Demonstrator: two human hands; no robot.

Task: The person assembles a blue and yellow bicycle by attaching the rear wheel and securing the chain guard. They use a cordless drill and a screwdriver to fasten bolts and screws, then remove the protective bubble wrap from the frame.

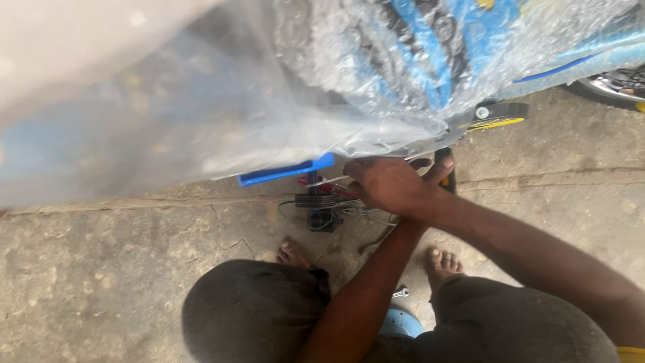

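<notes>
My right hand [386, 185] reaches in from the right under a blue motorcycle wrapped in bubble plastic [416, 60]. Its fingers are closed around a thin metal tool [324, 181] that points left, toward a black finned part [316, 200] with green and red wires. My left forearm comes up from below, and my left hand [438, 169] is mostly hidden behind the right wrist. Only one finger shows, against a black bar [445, 156]. A blue plastic panel edge [285, 173] juts out just above the finned part.
I squat on rough concrete [101, 269] with bare feet [443, 261] on either side of my arms. A small wrench [400, 292] lies on the ground by a blue stool [402, 323]. A wheel rim [615, 84] shows at top right, and a black-and-yellow fitting [500, 114] hangs near it.
</notes>
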